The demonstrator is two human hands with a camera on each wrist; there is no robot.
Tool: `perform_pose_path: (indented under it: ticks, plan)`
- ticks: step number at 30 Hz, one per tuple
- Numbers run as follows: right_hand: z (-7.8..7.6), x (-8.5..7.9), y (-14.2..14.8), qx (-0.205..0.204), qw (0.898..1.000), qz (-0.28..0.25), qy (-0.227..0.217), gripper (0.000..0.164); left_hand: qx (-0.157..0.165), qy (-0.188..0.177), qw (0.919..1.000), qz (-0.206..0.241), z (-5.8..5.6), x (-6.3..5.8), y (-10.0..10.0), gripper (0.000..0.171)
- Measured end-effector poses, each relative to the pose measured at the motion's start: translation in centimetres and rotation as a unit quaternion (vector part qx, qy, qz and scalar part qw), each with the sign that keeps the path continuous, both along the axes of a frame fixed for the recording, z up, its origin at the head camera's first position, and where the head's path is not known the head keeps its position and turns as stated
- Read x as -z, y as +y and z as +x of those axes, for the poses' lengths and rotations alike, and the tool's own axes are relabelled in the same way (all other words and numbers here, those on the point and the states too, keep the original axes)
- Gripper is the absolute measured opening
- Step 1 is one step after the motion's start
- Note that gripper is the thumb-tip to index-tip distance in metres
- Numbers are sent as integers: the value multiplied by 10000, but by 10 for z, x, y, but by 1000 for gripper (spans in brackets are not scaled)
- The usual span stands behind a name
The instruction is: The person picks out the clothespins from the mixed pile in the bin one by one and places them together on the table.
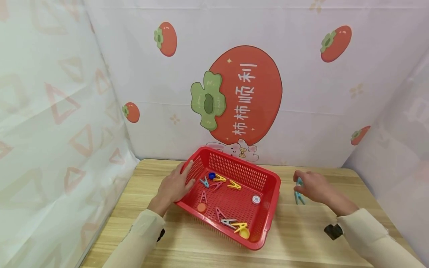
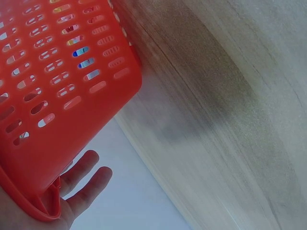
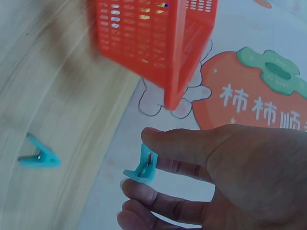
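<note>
A red plastic basket (image 1: 231, 204) sits at an angle on the wooden table, with clothespins and bottle caps inside. My left hand (image 1: 175, 186) holds its left rim, thumb over the inner side; two fingers (image 2: 91, 189) show outside the rim in the left wrist view. To the right of the basket, my right hand (image 1: 315, 186) pinches a teal clothespin (image 3: 147, 165) between thumb and fingers, above the table. A second teal clothespin (image 3: 42, 155) lies on the wood below that hand.
In the basket lie yellow clothespins (image 1: 234, 185), pink ones (image 1: 203, 197), a grey one (image 1: 229, 223), a blue one (image 1: 205, 182), and blue, orange, white and yellow caps (image 1: 244, 233). A printed cloth wall (image 1: 301, 141) stands behind the table (image 1: 295, 238), with cloth sides left and right.
</note>
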State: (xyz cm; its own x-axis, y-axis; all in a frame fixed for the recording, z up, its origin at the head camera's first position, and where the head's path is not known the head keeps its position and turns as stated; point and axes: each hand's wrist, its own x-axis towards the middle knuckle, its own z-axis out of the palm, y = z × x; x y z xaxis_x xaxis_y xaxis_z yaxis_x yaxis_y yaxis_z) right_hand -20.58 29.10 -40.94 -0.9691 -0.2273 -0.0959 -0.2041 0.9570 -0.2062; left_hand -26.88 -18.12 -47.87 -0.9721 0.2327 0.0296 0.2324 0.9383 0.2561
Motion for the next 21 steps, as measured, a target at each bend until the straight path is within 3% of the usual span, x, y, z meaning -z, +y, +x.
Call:
perform_pose_path:
  ticks: [13,21]
  plan:
    - [11,22,30,-20,9993,-196,326,21,-47,-19,10000,-9,1,1,-1,85]
    - [12,38,48,-28,9991,-349,226,21,0,26,10000,55,-1,1,1,84]
